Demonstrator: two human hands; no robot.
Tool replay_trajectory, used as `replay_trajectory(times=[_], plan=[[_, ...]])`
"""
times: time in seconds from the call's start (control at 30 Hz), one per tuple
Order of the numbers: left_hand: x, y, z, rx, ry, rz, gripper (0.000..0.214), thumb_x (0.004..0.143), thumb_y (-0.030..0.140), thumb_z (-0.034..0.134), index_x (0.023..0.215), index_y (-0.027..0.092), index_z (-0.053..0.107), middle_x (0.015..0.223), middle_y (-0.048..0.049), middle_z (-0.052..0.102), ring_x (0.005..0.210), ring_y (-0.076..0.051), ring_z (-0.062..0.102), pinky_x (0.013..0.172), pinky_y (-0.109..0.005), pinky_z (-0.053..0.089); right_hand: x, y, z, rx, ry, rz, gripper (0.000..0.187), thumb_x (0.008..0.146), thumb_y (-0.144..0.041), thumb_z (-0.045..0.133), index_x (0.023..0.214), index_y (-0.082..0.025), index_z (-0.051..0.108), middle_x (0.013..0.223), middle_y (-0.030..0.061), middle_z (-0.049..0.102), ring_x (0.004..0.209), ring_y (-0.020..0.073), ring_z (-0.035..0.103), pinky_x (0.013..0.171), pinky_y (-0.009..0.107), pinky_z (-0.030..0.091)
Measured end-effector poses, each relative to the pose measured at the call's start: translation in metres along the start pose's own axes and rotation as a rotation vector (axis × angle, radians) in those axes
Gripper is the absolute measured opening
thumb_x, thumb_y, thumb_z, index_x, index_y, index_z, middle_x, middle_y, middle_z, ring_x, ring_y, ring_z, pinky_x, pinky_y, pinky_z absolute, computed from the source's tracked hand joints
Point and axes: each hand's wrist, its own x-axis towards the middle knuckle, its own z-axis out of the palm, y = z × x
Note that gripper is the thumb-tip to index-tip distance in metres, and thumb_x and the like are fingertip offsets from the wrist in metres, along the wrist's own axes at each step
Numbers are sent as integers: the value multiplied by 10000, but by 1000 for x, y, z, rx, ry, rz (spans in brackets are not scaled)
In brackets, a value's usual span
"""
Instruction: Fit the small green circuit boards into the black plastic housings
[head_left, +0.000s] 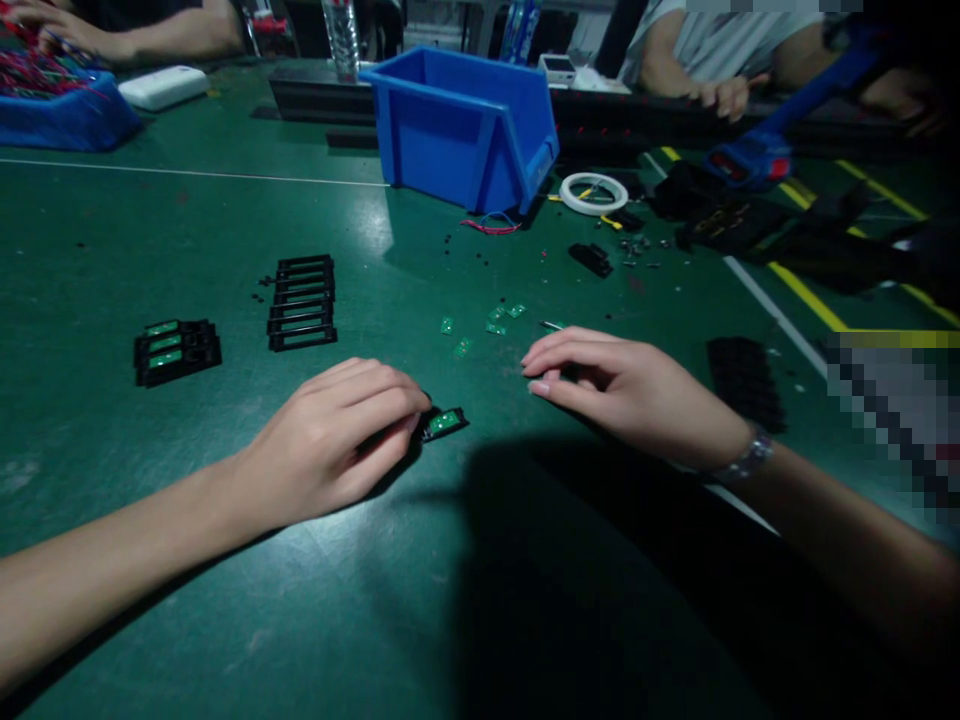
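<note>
My left hand is closed, its thumb and fingers pinching the left end of a small black holder with a green circuit board in it. Apart from it, my right hand hovers over the table with loosely curled fingers, a small gap between thumb and fingertips, and nothing visible in them. Just beyond its index finger shows the tip of a thin metal tool, the rest hidden behind the hand. Several loose green circuit boards lie between and beyond my hands.
Left lie black holders with green boards and a ladder-like row of black frames. Farther back are a blue bin, a tape roll, screws and a blue power tool. Black parts lie right. Two people sit opposite.
</note>
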Motion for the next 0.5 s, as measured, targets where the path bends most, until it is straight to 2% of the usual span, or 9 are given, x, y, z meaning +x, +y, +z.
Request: replay_trajectory(times=[0.3,0.5], plan=[[0,0,0,-6,0,-2,193,943,98,586,1127,109,642,1044,-105,701,962,-199,652,877,-355,517,2,-4,-5,-15,-40,25,77,907,-295,676,905,-235,724,1040,55,706,894,205,664,770,342,521],[0,1,0,-8,-5,-12,187,951,104,570,1124,119,640,1045,-108,702,964,-204,654,875,-354,518,4,-7,-6,-67,-85,79,145,916,-339,655,845,-223,709,893,46,662,744,173,601,667,314,474]])
